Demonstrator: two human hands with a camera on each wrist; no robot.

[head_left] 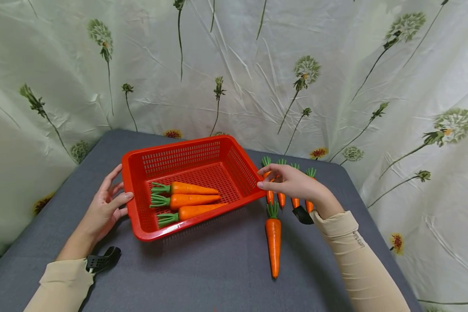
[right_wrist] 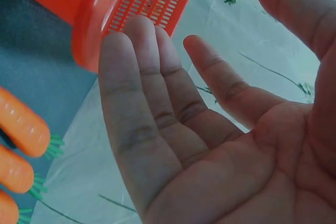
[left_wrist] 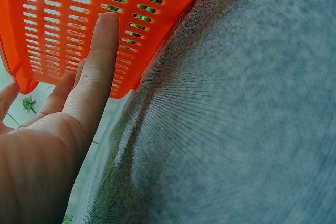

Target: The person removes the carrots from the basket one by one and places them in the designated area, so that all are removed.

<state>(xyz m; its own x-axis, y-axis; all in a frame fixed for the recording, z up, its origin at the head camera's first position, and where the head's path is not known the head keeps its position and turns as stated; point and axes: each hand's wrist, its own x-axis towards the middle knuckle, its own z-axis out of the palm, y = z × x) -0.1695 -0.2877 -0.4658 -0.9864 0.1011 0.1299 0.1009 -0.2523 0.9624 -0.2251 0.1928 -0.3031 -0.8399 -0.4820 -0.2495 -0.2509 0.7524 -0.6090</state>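
A red plastic basket with slotted walls sits in the middle, three carrots lying in it. My left hand holds its left side, thumb on the rim and fingers outside. In the left wrist view, one fingertip of that hand meets the slotted wall. At the right rim is my right hand, its fingertips right at the edge. Seen from the right wrist, this hand has extended fingers and its thumb spread far from the basket.
A single carrot lies on the grey tabletop in front of the basket. Several more carrots lie in a row beneath and behind my right hand. A curtain printed with dandelions hangs along the table's back edge.
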